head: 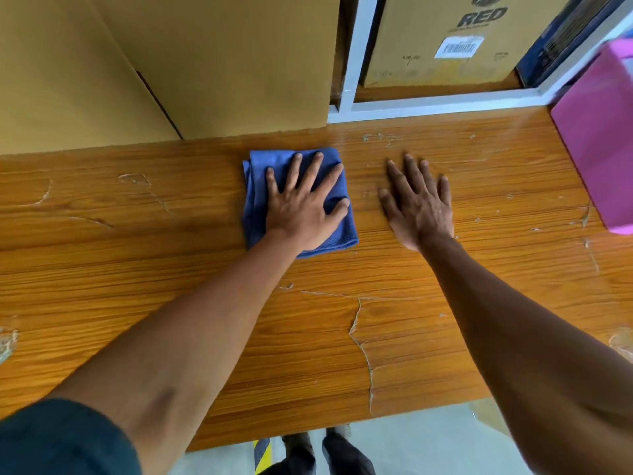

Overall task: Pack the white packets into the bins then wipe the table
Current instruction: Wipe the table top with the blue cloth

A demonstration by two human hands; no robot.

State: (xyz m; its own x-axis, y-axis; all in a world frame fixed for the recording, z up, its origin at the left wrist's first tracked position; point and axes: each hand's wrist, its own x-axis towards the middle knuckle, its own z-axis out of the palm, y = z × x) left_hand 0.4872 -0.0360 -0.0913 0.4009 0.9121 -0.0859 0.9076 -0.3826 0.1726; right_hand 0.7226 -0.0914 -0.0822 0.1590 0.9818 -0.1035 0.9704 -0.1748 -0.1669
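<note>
A folded blue cloth lies on the scratched wooden table, toward its far edge. My left hand presses flat on the cloth with its fingers spread and straight. My right hand rests flat on the bare wood just right of the cloth, fingers straight, holding nothing. A pink bin stands at the table's right end. No white packets are in view.
Large cardboard boxes stand against the table's far edge at left and centre. Behind a white frame sits another carton printed RED. The table's near edge runs above the floor and my shoes.
</note>
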